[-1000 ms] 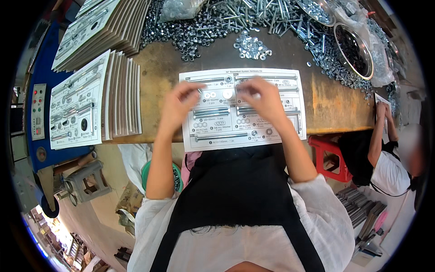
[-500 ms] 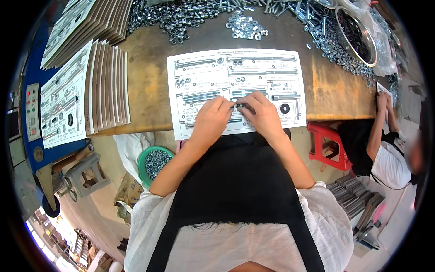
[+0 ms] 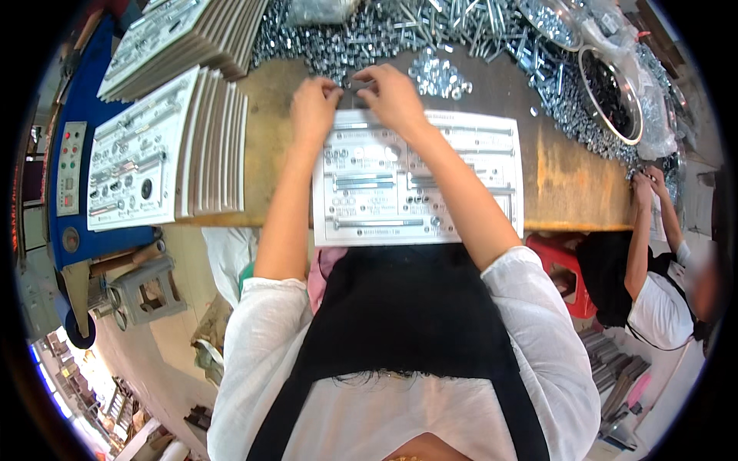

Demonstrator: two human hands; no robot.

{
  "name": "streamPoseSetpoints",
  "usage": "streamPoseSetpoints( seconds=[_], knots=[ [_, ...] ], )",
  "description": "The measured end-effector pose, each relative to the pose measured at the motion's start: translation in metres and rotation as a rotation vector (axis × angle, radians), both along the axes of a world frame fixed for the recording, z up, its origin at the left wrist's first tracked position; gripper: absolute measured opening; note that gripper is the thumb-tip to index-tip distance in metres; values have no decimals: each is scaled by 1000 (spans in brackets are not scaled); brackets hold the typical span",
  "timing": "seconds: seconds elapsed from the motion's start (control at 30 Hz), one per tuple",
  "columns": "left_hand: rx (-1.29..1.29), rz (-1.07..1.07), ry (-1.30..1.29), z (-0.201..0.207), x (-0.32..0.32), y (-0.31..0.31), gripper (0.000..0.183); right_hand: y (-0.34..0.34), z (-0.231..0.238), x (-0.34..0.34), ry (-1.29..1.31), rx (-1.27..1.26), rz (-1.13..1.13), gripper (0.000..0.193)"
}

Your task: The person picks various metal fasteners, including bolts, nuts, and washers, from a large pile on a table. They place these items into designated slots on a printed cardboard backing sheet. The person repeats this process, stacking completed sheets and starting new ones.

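Observation:
My left hand (image 3: pixel 314 106) is at the near edge of a heap of small metal nuts (image 3: pixel 315 48), its fingers curled together; whatever is between its fingertips is too small to make out. Beside it, my right hand (image 3: pixel 390 96) has thumb and forefinger apart over the dark tabletop, with no object visible in them. Below both wrists lies a white printed card (image 3: pixel 346 234) with hardware pictures, long bolts (image 3: pixel 363 183) and small round parts on it. My right forearm covers part of this card. Just right of my right hand is a small pile of flat washers (image 3: pixel 437 75).
Stacks of printed cards (image 3: pixel 138 154) stand at the left, near a blue machine (image 3: pixel 71 223) with buttons. Loose bolts (image 3: pixel 477 31) and metal bowls, one with dark parts (image 3: pixel 603 88), fill the back right. Another person's hands (image 3: pixel 646 180) work at the table's right end.
Both hands have moved from the card's middle forward to the nut heap, and my thumb and forefinger on the right have parted. The card sits slightly farther right in view.

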State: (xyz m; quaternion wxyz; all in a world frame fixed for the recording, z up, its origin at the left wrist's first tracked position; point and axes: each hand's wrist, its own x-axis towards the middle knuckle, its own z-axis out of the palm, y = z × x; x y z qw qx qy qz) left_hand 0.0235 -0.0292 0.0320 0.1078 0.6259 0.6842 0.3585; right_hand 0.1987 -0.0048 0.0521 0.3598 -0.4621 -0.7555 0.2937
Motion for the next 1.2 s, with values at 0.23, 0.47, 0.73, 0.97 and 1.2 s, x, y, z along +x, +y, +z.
streamPoseSetpoints(
  seconds=[0.23, 0.47, 0.73, 0.97, 1.2],
  knots=[
    [-107, 27, -29, -5, -7, -5, 12, 41, -27, -29, -264, 57, 38, 28],
    [-19, 2, -118, -21, -10, -1, 14, 40, -29, -35, -200, 95, 56, 13],
    [45, -8, -136, -26, -12, -4, 16, 44, -36, -52, -499, 372, 13, 12],
    [18, -29, -141, -23, -9, -6, 14, 31, -36, -46, -226, 168, -39, 15],
    [21, -10, -334, -17, -33, -3, 19, 33, -15, -30, 293, -252, -144, 20]
  ],
)
